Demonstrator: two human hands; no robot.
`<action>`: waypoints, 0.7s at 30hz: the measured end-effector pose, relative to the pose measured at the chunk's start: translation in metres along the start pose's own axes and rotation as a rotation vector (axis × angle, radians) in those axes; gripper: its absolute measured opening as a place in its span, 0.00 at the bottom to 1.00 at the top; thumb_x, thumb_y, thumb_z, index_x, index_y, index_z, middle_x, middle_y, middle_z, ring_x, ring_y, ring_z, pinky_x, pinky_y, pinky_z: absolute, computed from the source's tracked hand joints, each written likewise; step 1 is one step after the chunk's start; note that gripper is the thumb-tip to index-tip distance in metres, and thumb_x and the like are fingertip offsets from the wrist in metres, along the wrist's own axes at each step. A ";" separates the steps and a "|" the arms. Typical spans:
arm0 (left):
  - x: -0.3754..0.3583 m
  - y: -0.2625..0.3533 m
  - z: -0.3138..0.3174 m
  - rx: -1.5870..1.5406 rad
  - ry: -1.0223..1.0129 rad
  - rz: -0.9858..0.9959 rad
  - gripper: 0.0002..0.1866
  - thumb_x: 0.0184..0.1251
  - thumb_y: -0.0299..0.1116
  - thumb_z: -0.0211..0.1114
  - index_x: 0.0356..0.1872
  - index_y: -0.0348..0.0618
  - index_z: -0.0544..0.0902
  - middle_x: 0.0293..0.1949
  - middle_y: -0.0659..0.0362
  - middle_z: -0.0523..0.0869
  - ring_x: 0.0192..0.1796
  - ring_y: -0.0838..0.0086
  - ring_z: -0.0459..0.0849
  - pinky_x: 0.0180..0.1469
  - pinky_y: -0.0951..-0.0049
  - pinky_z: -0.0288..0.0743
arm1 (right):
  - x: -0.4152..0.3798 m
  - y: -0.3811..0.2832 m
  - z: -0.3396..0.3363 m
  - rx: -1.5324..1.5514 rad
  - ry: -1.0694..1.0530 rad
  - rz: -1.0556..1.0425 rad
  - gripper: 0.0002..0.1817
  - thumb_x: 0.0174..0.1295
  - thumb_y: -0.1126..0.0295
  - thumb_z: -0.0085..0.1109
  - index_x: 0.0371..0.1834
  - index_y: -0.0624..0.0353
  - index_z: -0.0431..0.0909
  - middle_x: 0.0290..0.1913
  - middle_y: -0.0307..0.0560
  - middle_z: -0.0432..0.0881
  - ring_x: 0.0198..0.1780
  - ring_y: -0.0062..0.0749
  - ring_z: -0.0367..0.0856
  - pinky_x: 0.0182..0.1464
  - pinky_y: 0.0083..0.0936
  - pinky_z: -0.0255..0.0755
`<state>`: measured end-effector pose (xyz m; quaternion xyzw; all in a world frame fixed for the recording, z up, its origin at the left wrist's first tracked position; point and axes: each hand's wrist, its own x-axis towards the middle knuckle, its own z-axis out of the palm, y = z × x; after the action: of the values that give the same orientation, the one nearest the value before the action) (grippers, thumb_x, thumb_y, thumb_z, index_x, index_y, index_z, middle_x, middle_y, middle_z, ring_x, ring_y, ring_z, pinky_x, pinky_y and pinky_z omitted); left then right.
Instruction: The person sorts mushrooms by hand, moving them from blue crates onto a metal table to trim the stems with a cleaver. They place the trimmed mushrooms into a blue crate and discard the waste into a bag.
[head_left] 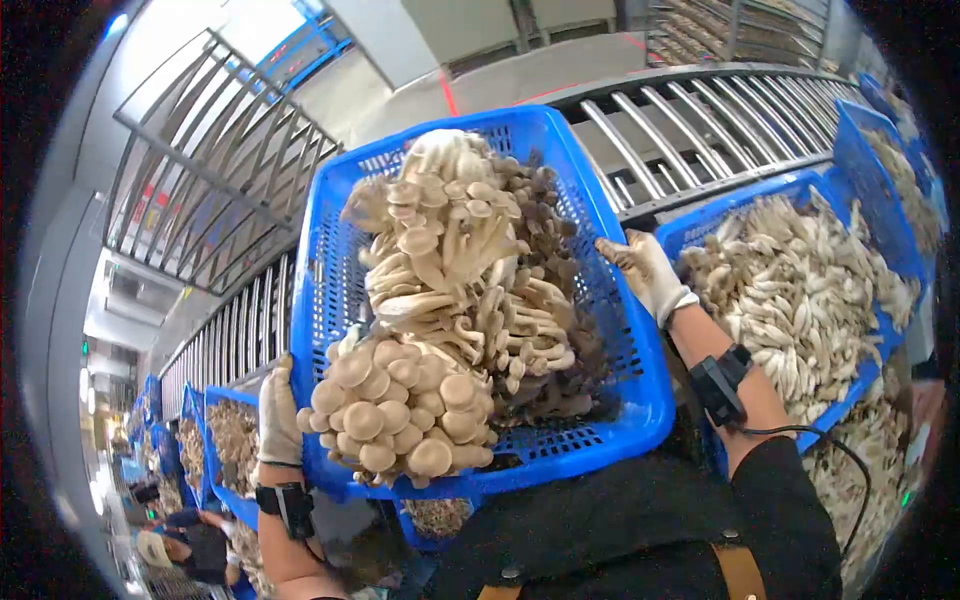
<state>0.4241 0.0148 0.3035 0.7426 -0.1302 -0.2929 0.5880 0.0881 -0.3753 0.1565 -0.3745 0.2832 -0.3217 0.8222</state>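
A blue perforated plastic basket (648, 385) fills the middle of the head view, tilted a little in front of my body. Inside lie clusters of mushrooms: a pale brown clump with round caps (385, 410) at the near left, long-stemmed ones (450, 240) behind it, and darker ones (550, 230) along the right. My left hand (278, 415), in a white glove, grips the basket's left side near the front. At the right rim, my right hand (650, 272), gloved too, has its fingers closed around the edge. Some of the fingers are hidden behind the basket walls.
A metal roller conveyor (700, 125) runs behind the basket. To the right stands another blue basket (800, 190) of pale mushrooms (790, 300). More filled baskets (225, 440) line the left, where another person (190, 550) works. A metal rack (215, 160) stands at the upper left.
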 end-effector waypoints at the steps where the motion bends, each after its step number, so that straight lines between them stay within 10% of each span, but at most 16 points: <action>1: 0.001 0.001 -0.004 -0.028 -0.043 -0.017 0.17 0.74 0.42 0.47 0.41 0.40 0.79 0.37 0.62 0.83 0.34 0.79 0.79 0.41 0.76 0.76 | -0.023 -0.030 0.011 0.040 -0.029 -0.014 0.12 0.59 0.75 0.62 0.44 0.67 0.74 0.34 0.45 0.82 0.29 0.28 0.82 0.31 0.27 0.79; 10: -0.014 0.088 0.077 0.013 -0.464 0.249 0.18 0.74 0.42 0.45 0.49 0.38 0.76 0.44 0.59 0.81 0.42 0.75 0.79 0.48 0.73 0.75 | -0.199 -0.188 -0.017 0.291 -0.155 -0.033 0.16 0.64 0.68 0.54 0.52 0.66 0.73 0.32 0.48 0.84 0.27 0.34 0.83 0.30 0.29 0.80; 13: -0.028 0.111 0.129 0.016 -0.613 0.320 0.19 0.74 0.42 0.45 0.51 0.38 0.75 0.47 0.58 0.80 0.45 0.73 0.79 0.51 0.72 0.74 | -0.294 -0.210 -0.041 0.036 -0.039 -0.314 0.18 0.67 0.63 0.49 0.54 0.63 0.73 0.43 0.51 0.82 0.41 0.36 0.82 0.46 0.36 0.78; 21: -0.046 0.107 0.341 -0.062 -1.122 0.310 0.22 0.75 0.42 0.44 0.58 0.37 0.72 0.53 0.55 0.78 0.53 0.69 0.78 0.57 0.70 0.73 | -0.414 -0.218 -0.132 -0.019 0.394 -0.642 0.20 0.65 0.61 0.53 0.53 0.63 0.74 0.47 0.47 0.81 0.39 0.32 0.82 0.46 0.33 0.77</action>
<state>0.2032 -0.2621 0.3718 0.4287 -0.5202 -0.5557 0.4866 -0.3360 -0.2378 0.3499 -0.3829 0.3072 -0.6262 0.6057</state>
